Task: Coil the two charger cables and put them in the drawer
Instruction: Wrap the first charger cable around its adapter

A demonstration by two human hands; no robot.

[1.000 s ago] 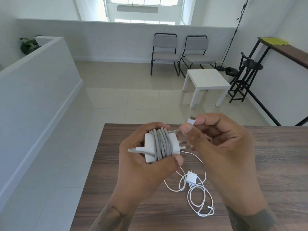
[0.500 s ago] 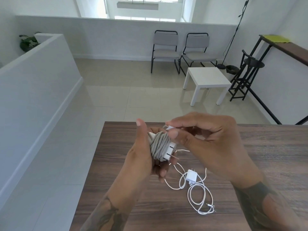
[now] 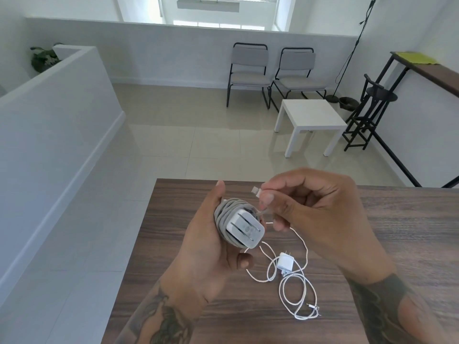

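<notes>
On the desk (image 3: 372,244), nearest the viewer, the second charger (image 3: 285,263) lies untouched, its thin white cable (image 3: 301,289) sprawled in loose, uneven loops around it with the connector end at the near right; this item is not yet coiled. Above it, the left hand (image 3: 211,247) grips the larger white charger block (image 3: 244,230), fingers curled under it and thumb raised along its far side, with the grey cable (image 3: 224,214) wound tightly around the block. Compared with a second ago, the block has been rotated so that its pronged face now points toward the viewer, and the free tail of cable has shortened to a stub. The right hand (image 3: 305,207) is closed in a pinch, thumb and forefinger holding the connector (image 3: 256,191) just above the wound bundle, the remaining fingers curled below. Assessment: winding of the first cable is essentially complete; only securing the loose end remains, probably by tucking the connector under a turn. Risk noted: if the end is released unsecured, the outer turns may spring loose. Both hands and the bundle are held clear of the desk surface, above its far left portion. No drawer is visible in this view, so its location cannot be confirmed. Beyond the desk stand a small white side table (image 3: 310,115) and two grey chairs (image 3: 273,70) against the far wall.
</notes>
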